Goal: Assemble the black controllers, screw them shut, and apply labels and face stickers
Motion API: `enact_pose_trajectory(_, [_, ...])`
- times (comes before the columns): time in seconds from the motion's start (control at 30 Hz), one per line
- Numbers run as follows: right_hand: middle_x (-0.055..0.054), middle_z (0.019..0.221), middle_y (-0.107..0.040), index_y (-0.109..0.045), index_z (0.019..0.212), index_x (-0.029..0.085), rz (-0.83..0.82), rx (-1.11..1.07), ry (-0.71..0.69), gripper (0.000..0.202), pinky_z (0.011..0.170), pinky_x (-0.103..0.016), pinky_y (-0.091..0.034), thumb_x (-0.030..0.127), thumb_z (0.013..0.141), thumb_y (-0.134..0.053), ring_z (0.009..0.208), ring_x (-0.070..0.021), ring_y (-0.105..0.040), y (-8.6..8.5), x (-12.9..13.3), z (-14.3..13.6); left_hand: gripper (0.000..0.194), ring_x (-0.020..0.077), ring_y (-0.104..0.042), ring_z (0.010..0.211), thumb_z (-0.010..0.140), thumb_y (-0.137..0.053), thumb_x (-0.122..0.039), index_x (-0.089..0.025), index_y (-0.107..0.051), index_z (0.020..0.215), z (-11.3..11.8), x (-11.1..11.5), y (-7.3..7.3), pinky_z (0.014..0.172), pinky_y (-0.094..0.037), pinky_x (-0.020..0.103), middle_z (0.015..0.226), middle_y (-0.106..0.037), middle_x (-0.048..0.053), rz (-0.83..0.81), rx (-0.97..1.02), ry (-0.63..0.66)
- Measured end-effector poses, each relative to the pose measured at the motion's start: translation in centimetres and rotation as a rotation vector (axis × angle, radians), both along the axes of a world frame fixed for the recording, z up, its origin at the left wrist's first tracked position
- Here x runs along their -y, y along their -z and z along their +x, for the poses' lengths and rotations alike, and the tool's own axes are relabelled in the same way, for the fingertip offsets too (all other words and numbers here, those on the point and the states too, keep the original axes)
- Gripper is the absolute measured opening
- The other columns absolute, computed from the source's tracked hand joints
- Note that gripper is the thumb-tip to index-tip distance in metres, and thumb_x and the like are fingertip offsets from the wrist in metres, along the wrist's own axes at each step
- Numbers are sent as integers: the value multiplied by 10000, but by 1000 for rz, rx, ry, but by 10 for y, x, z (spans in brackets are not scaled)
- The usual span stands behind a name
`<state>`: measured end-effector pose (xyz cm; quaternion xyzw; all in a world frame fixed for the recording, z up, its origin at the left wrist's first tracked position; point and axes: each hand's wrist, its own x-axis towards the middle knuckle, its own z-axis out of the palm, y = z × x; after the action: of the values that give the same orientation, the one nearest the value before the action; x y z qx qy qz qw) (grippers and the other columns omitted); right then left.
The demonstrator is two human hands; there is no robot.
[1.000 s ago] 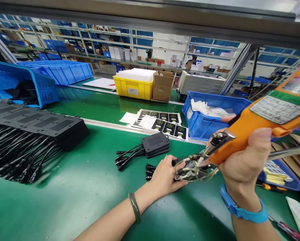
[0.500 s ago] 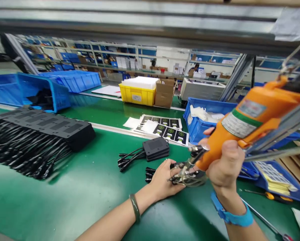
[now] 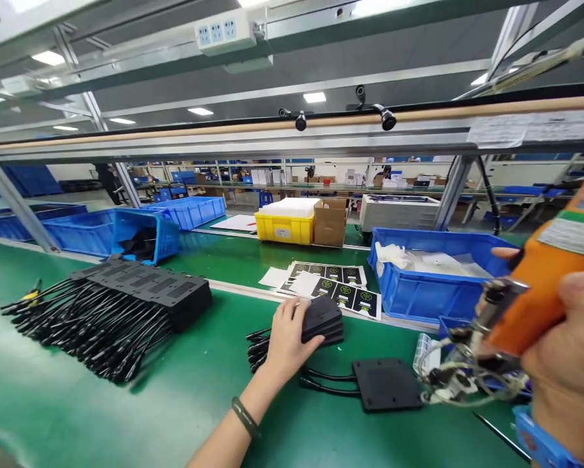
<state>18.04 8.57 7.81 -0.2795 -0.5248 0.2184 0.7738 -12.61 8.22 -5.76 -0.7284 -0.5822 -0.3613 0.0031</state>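
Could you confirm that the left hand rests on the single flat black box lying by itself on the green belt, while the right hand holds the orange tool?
Not quite: the head view shows the left hand on the small stack of black boxes. The single flat box lies untouched nearer the camera. The right hand does hold the orange tool.

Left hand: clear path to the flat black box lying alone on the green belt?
Probably yes. The left hand rests on the small stack of black boxes, and the single flat black box lies close by on bare green belt with nothing between.
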Motion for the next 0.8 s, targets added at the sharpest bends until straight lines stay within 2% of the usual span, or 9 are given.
enact_pose_trajectory(0.07, [-15,588,-620,-755,937,258,-81,-92,26,342,300,-305,-431,514,835,-552,392,-171,-516,1,-6,-7,566,321,-520,1217,773,-780,-287,-247,-536,1283,24,9,8,1034,-447,514,1279,-557,111,-30,-46,127])
enact_pose_trajectory(0.13, [-6,589,-631,-743,975,244,-141,-114,1,425,302,-299,-431,592,794,-578,387,-168,-525,4,-12,-13,644,317,-558,1178,699,-853,-431,-264,-597,1266,47,18,18,989,-500,467,1266,-584,109,-89,-96,280])
enact_pose_trajectory(0.2, [9,583,-627,-717,1013,235,-181,-99,-47,466,304,-286,-424,624,786,-594,378,-159,-527,9,-19,-19,754,346,-561,1190,626,-871,-553,-278,-623,1284,63,25,26,987,-504,477,1305,-577,130,-184,-158,393])
enact_pose_trajectory(0.27, [22,562,-609,-698,1012,224,-192,-85,-76,478,316,-274,-428,635,789,-600,376,-152,-531,16,-25,-23,746,358,-578,1164,642,-855,-570,-289,-633,1296,69,26,31,984,-498,496,1299,-583,144,-270,-207,443])
enact_pose_trajectory(0.37, [32,546,-587,-689,992,208,-173,-70,-71,497,339,-266,-443,651,784,-598,373,-139,-529,24,-33,-30,663,338,-608,1093,670,-853,-470,-280,-658,1275,66,23,34,970,-498,485,1239,-611,140,-314,-220,450])
enact_pose_trajectory(0.47, [41,512,-557,-687,986,195,-162,-51,-72,513,340,-264,-441,657,784,-595,358,-136,-518,30,-40,-35,646,338,-584,1132,658,-849,-412,-265,-670,1261,61,21,33,1003,-472,476,1266,-598,144,-324,-218,448])
enact_pose_trajectory(0.8, [46,487,-526,-651,890,189,-174,13,-79,481,325,-267,-426,656,800,-582,338,-134,-494,47,-47,-40,645,337,-557,1195,670,-838,-400,-257,-663,1274,62,24,31,1035,-446,466,1317,-581,159,-349,-225,448])
